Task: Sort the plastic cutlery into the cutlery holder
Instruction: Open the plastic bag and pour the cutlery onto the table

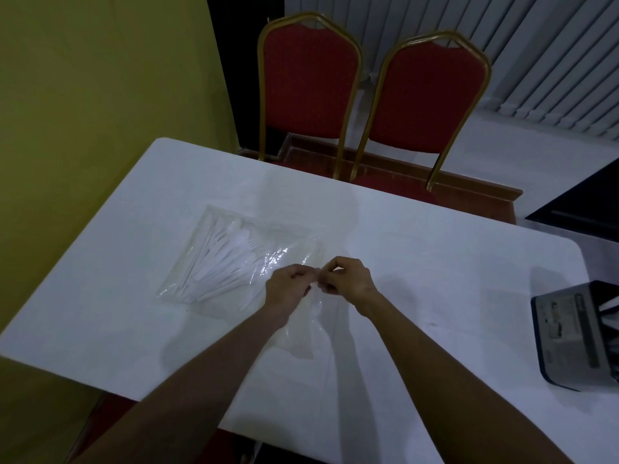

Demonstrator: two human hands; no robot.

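Note:
A clear plastic bag (231, 259) lies on the white table (435, 262), left of centre, with several white plastic forks, spoons and knives (224, 259) inside it. My left hand (288, 286) and my right hand (348, 276) meet at the bag's near right end, fingers pinched on the thin plastic there. More crumpled clear plastic (304, 333) hangs under my wrists. The grey cutlery holder (576, 336) stands at the table's right edge, partly cut off by the frame.
Two red padded chairs with gold frames (308, 85) (425, 98) stand behind the table's far edge. A yellow wall (100, 95) runs along the left. A dark surface (582, 209) sits at the far right.

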